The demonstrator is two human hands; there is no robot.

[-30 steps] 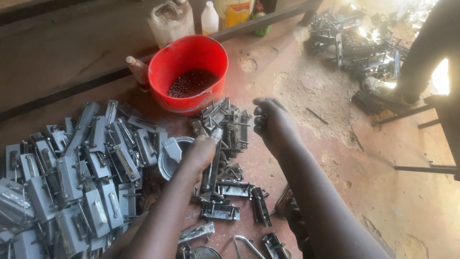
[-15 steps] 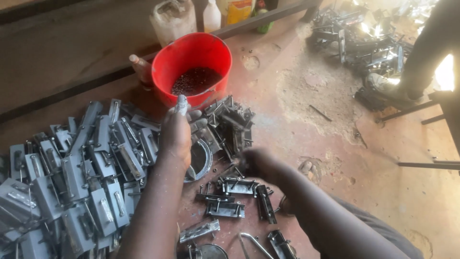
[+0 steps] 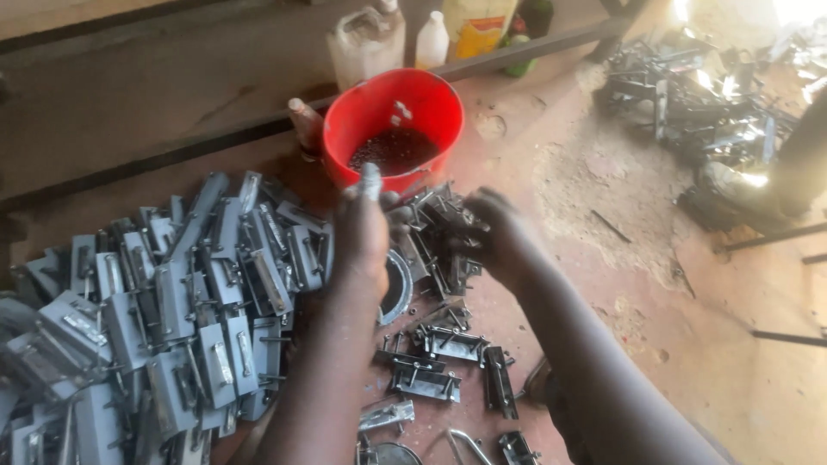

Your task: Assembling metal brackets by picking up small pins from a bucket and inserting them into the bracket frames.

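Observation:
My left hand (image 3: 362,237) is raised just in front of a red bucket (image 3: 431,99) and pinches a small grey metal pin (image 3: 371,178) that points up. Dark small parts (image 3: 392,148) lie in the bucket's bottom. My right hand (image 3: 504,232) is blurred, fingers curled, against a dark heap of metal latch parts (image 3: 435,220) right of the left hand. Whether it holds one is unclear. A round metal tin (image 3: 398,288) lies under my left wrist. More assembled latches (image 3: 431,344) lie loose on the reddish floor below both hands.
A big pile of grey latch plates (image 3: 172,293) fills the left. A brown bottle (image 3: 306,125), a plastic jug (image 3: 366,43), a white bottle (image 3: 431,39) and a yellow container (image 3: 478,26) stand behind the bucket. Scrap metal (image 3: 706,86) and another person's leg (image 3: 805,155) are at right.
My left hand has risen from the latches to the bucket's front with the pin. My right hand dipped to the loose latches, then came back up to the dark heap.

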